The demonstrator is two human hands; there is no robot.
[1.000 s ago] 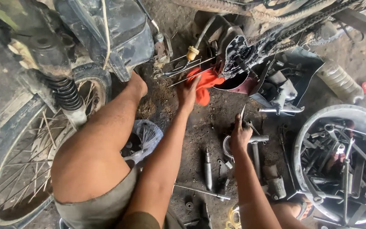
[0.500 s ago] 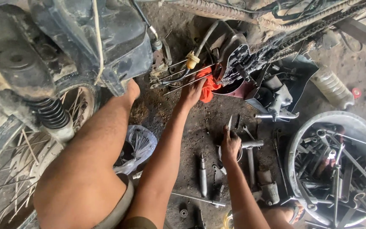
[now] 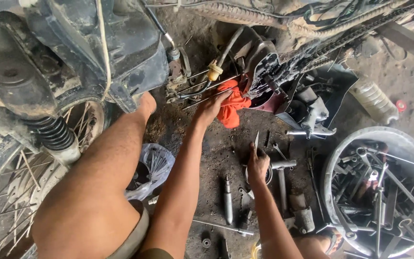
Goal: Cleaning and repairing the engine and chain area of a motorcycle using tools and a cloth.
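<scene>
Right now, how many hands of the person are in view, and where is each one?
2. The left hand presses an orange rag against the motorcycle's engine area. The right hand is lower, on the dirt floor, gripping a thin metal tool. No other hands show.

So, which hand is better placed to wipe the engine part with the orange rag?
The left hand. It already touches the orange rag pressed against the engine part. The right hand is lower, on the ground among the tools, gripping a thin metal tool.
</scene>
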